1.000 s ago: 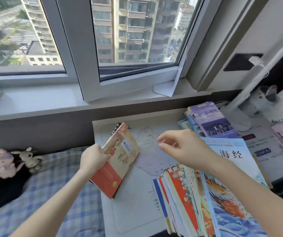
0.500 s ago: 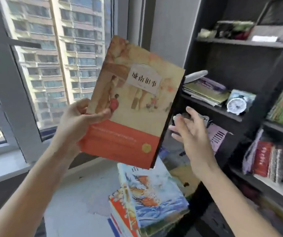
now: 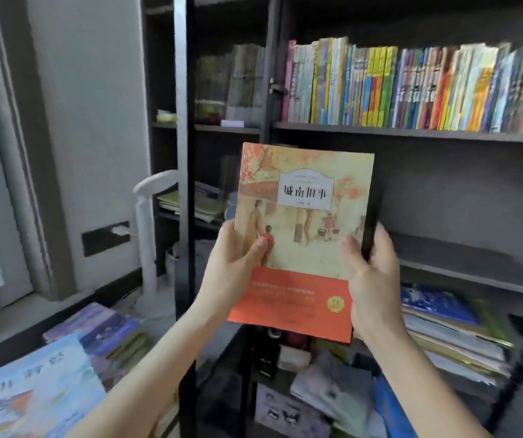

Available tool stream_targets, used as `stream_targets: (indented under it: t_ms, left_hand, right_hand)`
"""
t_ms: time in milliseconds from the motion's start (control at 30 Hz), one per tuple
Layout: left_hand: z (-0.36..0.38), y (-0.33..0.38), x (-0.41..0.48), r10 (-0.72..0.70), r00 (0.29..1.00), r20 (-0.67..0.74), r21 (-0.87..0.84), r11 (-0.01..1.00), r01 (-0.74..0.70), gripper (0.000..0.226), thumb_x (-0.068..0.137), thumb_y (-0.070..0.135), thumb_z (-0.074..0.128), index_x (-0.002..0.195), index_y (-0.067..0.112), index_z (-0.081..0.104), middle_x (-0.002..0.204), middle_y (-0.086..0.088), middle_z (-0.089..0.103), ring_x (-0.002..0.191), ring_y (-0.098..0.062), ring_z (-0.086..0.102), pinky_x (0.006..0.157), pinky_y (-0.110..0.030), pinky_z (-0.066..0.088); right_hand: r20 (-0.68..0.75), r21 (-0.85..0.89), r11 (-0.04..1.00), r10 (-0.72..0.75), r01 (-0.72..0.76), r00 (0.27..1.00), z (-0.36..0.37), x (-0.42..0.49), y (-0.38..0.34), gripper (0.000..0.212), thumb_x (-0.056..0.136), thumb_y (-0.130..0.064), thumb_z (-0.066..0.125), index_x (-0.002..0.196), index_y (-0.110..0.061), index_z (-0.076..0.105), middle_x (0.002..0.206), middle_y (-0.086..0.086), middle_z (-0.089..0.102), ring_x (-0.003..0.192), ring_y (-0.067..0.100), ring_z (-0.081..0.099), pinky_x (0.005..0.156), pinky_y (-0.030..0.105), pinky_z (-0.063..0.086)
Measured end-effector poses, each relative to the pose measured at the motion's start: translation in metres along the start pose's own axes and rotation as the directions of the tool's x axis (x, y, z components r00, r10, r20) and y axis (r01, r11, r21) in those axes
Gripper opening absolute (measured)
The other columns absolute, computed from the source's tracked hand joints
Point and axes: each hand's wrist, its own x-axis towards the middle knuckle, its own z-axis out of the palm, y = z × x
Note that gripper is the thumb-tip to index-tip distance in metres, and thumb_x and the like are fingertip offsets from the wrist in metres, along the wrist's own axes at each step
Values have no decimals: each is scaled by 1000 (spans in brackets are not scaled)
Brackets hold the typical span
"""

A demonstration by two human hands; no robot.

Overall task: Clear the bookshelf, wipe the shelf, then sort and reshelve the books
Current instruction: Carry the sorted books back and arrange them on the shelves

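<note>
Paperback (image 3: 304, 235) with orange lower band held upright, cover facing the camera, in front of the dark bookshelf (image 3: 443, 134) at its middle shelf (image 3: 462, 257), left hand (image 3: 235, 263) gripping the left edge, right hand (image 3: 370, 273) gripping the right edge, thumbs on the cover; row of upright books (image 3: 412, 86) on the shelf above.

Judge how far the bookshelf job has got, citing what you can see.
Looks done: a row of books stands on the upper shelf; the middle shelf looks cleared. In hand: left hand and right hand grip the orange-banded book. Left: desk stacks and the lower-shelf pile look unsorted.
</note>
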Motion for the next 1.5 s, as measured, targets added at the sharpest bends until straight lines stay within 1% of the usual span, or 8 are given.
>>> stream_targets:
  t_ms: [233, 367, 500, 633, 1033, 1200, 1367, 1500]
  left_hand:
    - [122, -30, 45, 48, 998, 34, -154, 987, -43, 11, 93, 19, 61, 95, 17, 51, 76, -22, 62, 61, -31, 57, 58, -43, 47]
    - [168, -58, 89, 22, 996, 85, -151, 989, -9, 21, 79, 41, 66, 87, 29, 51, 88, -28, 61, 78, -46, 59, 70, -55, 49]
    - [204, -86, 147, 36, 991, 127, -176, 984, -13, 24, 84, 29, 65, 99, 19, 48, 90, -27, 63, 82, -43, 62, 78, -62, 50]
    - [236, -110, 207, 54, 984, 170, -198, 980, -20, 17, 92, 6, 59, 102, 15, 48, 87, -22, 66, 73, -29, 65, 70, -48, 53]
    - [323, -167, 330, 50, 999, 1, -123, 991, -49, 22, 92, 5, 57, 92, 22, 43, 88, -5, 64, 78, -19, 66, 60, -24, 53]
    - [344, -217, 336, 45, 988, -150, 83, 996, -32, 34, 87, -3, 59, 87, 26, 42, 97, -1, 58, 93, -13, 62, 73, -36, 57]
    - [345, -229, 352, 70, 961, -269, 243, 970, -3, 28, 86, 0, 61, 98, 19, 44, 103, 0, 55, 97, -12, 57, 78, -26, 54]
    - [333, -228, 356, 96, 985, -144, 381, 924, -34, 28, 87, 7, 64, 100, 21, 43, 106, 4, 56, 95, -6, 55, 68, -15, 46]
  right_hand:
    - [-14, -173, 982, -75, 71, 997, -97, 55, 11, 51, 93, -37, 59, 141, -28, 45, 135, -16, 55, 126, 1, 49, 108, 37, 40]
    - [-53, -231, 971, -84, 69, 995, -122, 111, 32, 37, 97, -17, 54, 132, -32, 53, 121, -20, 62, 111, -7, 57, 98, 28, 47]
    - [-93, -212, 977, -15, -5, 996, -131, 181, 68, 31, 97, -11, 54, 123, -29, 59, 111, -13, 68, 102, 1, 64, 82, 26, 54]
    - [-125, -154, 985, 55, -75, 991, -134, 244, 101, 27, 98, -8, 53, 119, -23, 60, 107, -12, 68, 90, -4, 66, 63, 13, 52]
    - [-33, -254, 958, 132, -136, 991, -143, 408, 181, 22, 100, -18, 50, 112, -35, 58, 107, -19, 65, 100, -2, 62, 62, 9, 49]
    - [-18, -741, 640, 281, -201, 960, -137, 413, 245, 74, 93, -42, 58, 153, -31, 15, 150, -5, 39, 137, 25, 39, 105, 40, 40]
    - [436, -678, 735, 414, -10, 799, -109, 374, 272, 94, 83, -47, 68, 152, -39, 5, 147, -8, 43, 129, 16, 48, 103, 36, 44]
    - [421, -710, 703, 365, 51, 830, -79, 361, 301, 89, 89, -46, 59, 152, -32, -2, 135, 1, 52, 107, 16, 61, 84, 28, 52]
